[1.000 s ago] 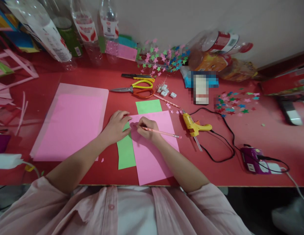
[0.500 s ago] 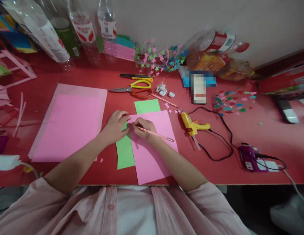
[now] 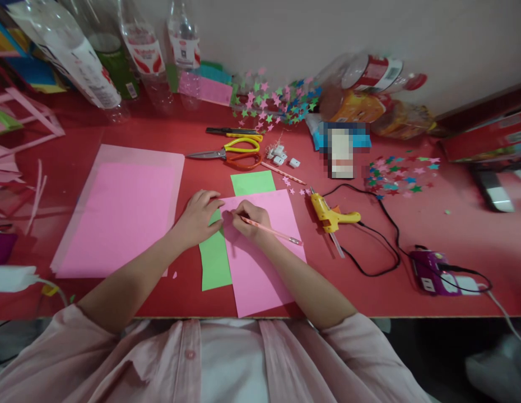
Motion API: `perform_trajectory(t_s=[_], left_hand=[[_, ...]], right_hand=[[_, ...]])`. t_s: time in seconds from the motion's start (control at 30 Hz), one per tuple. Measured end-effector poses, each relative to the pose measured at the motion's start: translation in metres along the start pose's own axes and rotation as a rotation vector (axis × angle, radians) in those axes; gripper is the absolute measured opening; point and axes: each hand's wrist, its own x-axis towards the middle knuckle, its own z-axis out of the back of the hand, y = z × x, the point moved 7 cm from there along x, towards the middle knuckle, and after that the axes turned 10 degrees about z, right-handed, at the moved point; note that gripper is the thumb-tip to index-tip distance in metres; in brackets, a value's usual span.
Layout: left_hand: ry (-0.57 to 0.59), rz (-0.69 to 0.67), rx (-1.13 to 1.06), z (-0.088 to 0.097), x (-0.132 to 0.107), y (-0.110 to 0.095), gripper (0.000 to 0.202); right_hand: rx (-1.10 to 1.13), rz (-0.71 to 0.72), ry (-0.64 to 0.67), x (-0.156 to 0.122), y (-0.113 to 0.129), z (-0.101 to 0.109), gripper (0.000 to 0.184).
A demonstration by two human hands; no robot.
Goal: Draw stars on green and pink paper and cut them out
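In the head view a pink paper sheet [image 3: 264,274] lies in front of me, partly over a green paper piece [image 3: 215,260]. My left hand [image 3: 198,218] rests with fingers spread at the left edge of the pink sheet, touching both papers. My right hand [image 3: 251,220] is closed on a pink patterned pencil [image 3: 272,229]. The pencil's eraser end points toward the lower right; its tip is hidden by my fingers, low over the sheet near its upper left corner.
Larger pink sheets [image 3: 126,218] lie at left. Beyond my hands are scissors [image 3: 227,152], a black-and-yellow cutter [image 3: 233,133] and small white blocks [image 3: 279,154]. A yellow glue gun [image 3: 333,214] with its cord lies at right, near a purple power adapter [image 3: 432,271]. Plastic bottles [image 3: 145,56] stand behind.
My right hand with the pencil has shifted slightly to the right, away from my left fingers. My left hand stays in place on the papers.
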Motion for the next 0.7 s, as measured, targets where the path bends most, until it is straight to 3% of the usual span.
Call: perform_trajectory(t_s=[0.5,0.7], left_hand=[[0.025,0.018,-0.021,-0.0007,0.0002,0.0012,0.034],[0.011,0.003,-0.006,-0.0003,0.0005,0.0001,0.03]], right_hand=[[-0.017,-0.016,-0.012,0.0011,0.0006,0.0042,0.018],[-0.036,0.023,0.042,0.0,0.0011,0.0,0.015]])
